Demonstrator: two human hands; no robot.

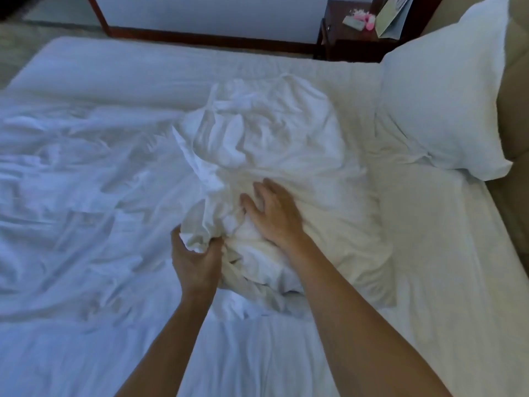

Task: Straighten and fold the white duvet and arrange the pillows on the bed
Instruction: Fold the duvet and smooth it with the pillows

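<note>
A rumpled white pillow (300, 167) in a loose case lies in the middle of the bed (446, 276). My left hand (194, 262) grips a bunched corner of its case at the near left end. Flat on the pillow's top just to the right, my right hand (272, 213) presses with fingers spread. The white duvet (80, 181) lies crumpled over the left part of the bed. A second, plump white pillow (440, 98) leans at the head of the bed on the right.
A beige padded headboard (515, 96) runs down the right edge. Beyond the far side of the bed stands a dark wooden nightstand (352, 32) with small pink items and a card. A wood-framed panel (200, 15) lines the back wall.
</note>
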